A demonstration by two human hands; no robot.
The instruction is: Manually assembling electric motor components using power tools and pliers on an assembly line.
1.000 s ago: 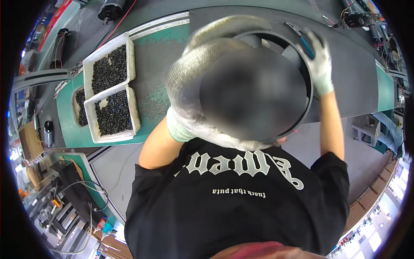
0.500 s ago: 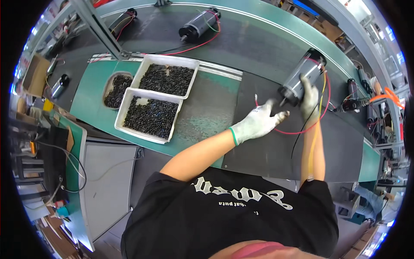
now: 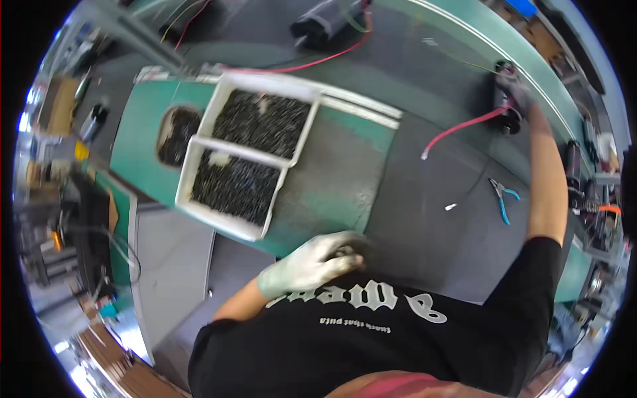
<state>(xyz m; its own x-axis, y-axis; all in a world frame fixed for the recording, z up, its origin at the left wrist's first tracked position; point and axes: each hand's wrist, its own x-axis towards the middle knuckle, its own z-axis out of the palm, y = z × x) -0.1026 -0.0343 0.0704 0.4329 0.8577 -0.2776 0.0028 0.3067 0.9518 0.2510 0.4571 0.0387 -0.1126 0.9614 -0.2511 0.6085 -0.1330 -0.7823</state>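
My left hand [image 3: 317,263], in a pale glove, rests at the near edge of the dark mat [image 3: 424,219], close to my chest. Its fingers are curled over something small and dark that I cannot make out. My right arm is stretched far out to the right, and my right hand [image 3: 512,85] grips a black motor [image 3: 507,114] at the belt's far edge. A red wire [image 3: 458,130] trails from that motor back across the mat.
Two white trays [image 3: 199,174] of small dark parts sit side by side on the green bench, with an oval dish [image 3: 176,132] of the same parts to their left. Blue-handled pliers [image 3: 504,200] lie on the mat. Another black motor [image 3: 324,21] with wires lies at the top.
My left hand has drawn back from the middle of the mat to its near edge. My right hand has gone farther out and to the right with the motor.
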